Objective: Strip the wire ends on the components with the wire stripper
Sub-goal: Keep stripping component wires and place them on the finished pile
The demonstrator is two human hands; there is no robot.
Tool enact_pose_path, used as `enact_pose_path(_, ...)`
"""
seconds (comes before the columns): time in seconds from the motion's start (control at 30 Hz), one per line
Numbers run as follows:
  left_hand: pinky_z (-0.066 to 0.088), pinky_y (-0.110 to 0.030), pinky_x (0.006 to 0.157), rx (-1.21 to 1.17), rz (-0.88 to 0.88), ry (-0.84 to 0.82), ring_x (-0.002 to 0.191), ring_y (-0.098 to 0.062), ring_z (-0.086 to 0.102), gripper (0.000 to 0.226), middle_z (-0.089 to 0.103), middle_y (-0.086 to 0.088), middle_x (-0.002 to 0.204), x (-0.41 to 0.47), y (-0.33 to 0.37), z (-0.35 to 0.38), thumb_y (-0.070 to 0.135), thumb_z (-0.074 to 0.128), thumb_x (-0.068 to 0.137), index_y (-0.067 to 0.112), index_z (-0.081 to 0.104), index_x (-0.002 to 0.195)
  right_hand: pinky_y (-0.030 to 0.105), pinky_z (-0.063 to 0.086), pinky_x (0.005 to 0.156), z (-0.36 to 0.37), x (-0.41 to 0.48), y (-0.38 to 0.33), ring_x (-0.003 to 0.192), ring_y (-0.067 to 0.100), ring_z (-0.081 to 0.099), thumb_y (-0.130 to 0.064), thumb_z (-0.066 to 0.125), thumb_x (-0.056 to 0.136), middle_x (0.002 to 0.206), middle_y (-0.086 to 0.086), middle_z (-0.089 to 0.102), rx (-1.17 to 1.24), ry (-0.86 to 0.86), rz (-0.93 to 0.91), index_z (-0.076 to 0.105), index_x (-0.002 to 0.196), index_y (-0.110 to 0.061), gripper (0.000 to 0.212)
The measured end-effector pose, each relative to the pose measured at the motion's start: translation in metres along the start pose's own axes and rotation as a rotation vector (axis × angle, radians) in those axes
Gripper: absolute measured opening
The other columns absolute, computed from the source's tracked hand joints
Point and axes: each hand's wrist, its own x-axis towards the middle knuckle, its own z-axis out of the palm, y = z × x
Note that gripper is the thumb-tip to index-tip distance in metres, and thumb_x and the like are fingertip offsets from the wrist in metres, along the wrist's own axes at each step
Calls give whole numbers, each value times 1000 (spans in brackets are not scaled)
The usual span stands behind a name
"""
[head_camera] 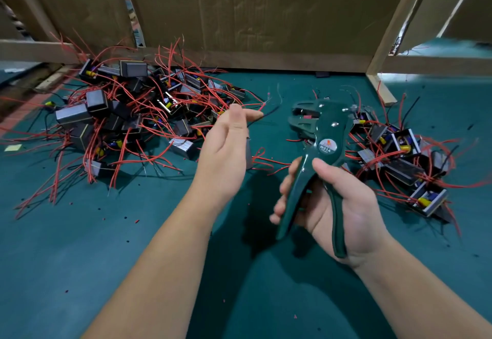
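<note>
On the left of the green mat (80,258) lies the big pile of components (127,115), black boxes w/ many red wires, apparently the ones not yet done. The left hand (226,147) is raised beside that pile, palm turned inward. Its fingers (239,115) are nearly straight and close together, and at the fingertips it pinches a red wire (262,107) and a black wire (270,111); the ends point to the right, toward the tool. A grey component (249,152) seems to hang behind the palm, but it is mostly hidden.

The wire stripper (319,136) is in the right hand (335,208), head up, its jaws facing left and apart from the wire ends. The thumb lies on the near handle, the other fingers curl around the far handle; the handles are spread, so the grip is loose, not squeezed.

To do this step well, I think: keep the two ends level and parallel, feed them straight into the jaws, only a short bit, then squeeze in one firm stroke w/o twisting.

On the right lies a smaller pile (399,157), probably the finished ones.
</note>
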Motion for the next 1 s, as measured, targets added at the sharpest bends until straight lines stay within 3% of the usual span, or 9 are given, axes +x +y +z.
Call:
enact_pose_path(0.1, 48, -22, 76, -303, -308, -2, 82, 2, 59, 59, 62, 8, 96, 5, 3, 4, 57, 20, 97, 20, 65, 99, 48, 56, 63, -5, 2, -1, 65, 35, 63, -10, 60, 66, 92, 17, 61, -27, -32, -80, 60, 100, -2, 35)
enact_pose_path(0.23, 48, -31, 66, -620, -477, -234, 85, -29, 53, 89, 47, -15, 111, 6, 11, -3, 77, 13, 84, 5, 54, 117, 53, 54, 66, -6, 1, 5, 66, 38, 63, -11, 55, 73, 79, 21, 62, -135, -112, -49, 65, 100, -2, 30)
enact_pose_path(0.4, 35, -36, 66, -423, -404, -360, 76, -31, 51, 92, 61, -25, 95, 2, 8, 0, 75, 2, 85, 10, 67, 92, 54, 54, 67, -6, 2, 9, 65, 37, 63, -8, 59, 71, 82, 19, 65, -219, -59, 21, 60, 107, 1, 38)
enact_pose_path(0.53, 30, -39, 73, -333, -341, -372, 53, -19, 44, 100, 57, -19, 74, 1, 3, 3, 76, -8, 83, 18, 72, 99, 54, 52, 68, -9, -1, 3, 70, 41, 62, -5, 62, 70, 80, 22, 63, -162, -153, -8, 61, 110, 2, 41)
enact_pose_path(0.63, 39, -41, 88, -217, -300, -257, 68, -23, 63, 95, 62, 4, 62, 1, -1, 11, 69, -12, 86, 17, 56, 127, 51, 52, 67, -10, -1, 2, 70, 40, 63, -11, 69, 65, 80, 24, 63, -184, -161, 3, 59, 115, 4, 53)
enact_pose_path(0.77, 43, -22, 69, -175, -276, -206, 72, -17, 54, 89, 62, -6, 82, 7, -12, 12, 69, -9, 85, 21, 45, 136, 53, 54, 66, -10, 2, 2, 66, 37, 63, -1, 62, 66, 89, 17, 69, -205, -25, -20, 58, 114, -1, 48)
enact_pose_path(0.83, 44, -27, 70, -64, -53, -124, 77, -19, 52, 72, 60, -3, 88, 3, -12, 6, 70, 8, 89, 27, 51, 127, 52, 55, 66, -9, 3, -1, 65, 34, 65, 7, 61, 61, 86, 19, 66, -171, 65, -124, 56, 111, -3, 51)
enact_pose_path(0.93, 44, -25, 75, 317, 543, 201, 79, -11, 55, 33, 58, 4, 85, 1, -9, -10, 28, 36, 98, 13, 63, 108, 54, 56, 69, -13, 4, -11, 70, 35, 67, 6, 58, 72, 72, 11, 61, -122, 184, -342, 52, 96, -9, 29)
enact_pose_path(1.0, 39, -22, 79, 476, 679, 414, 85, -12, 49, 25, 52, 4, 92, 4, -8, -20, 8, 41, 93, 6, 64, 102, 57, 56, 72, -19, 3, -17, 77, 41, 68, 11, 46, 85, 73, 11, 57, -128, 279, -393, 50, 90, -11, 23)
